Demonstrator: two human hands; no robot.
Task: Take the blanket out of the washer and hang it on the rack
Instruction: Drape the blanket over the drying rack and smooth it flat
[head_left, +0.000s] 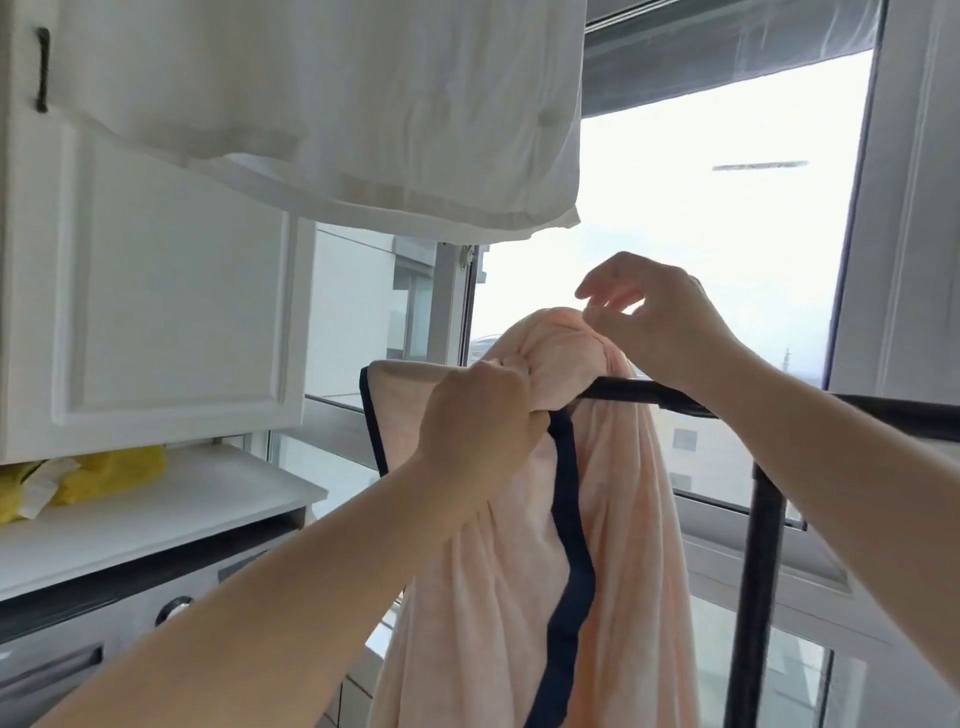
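While both hands grip it, blanket (613, 519) drapes over rack (623, 388).

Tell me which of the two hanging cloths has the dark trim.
The peach blanket over the rack, gripped by the left hand. A navy border runs along its edge; the white cloth hanging above has none.

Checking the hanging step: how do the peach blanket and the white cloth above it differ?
The peach blanket has dark navy edging; the white cloth is plain. The blanket lies bunched over the black rack bar, gripped by the left hand and pinched by the right hand; the white cloth hangs higher, untouched. Both hang as laundry.
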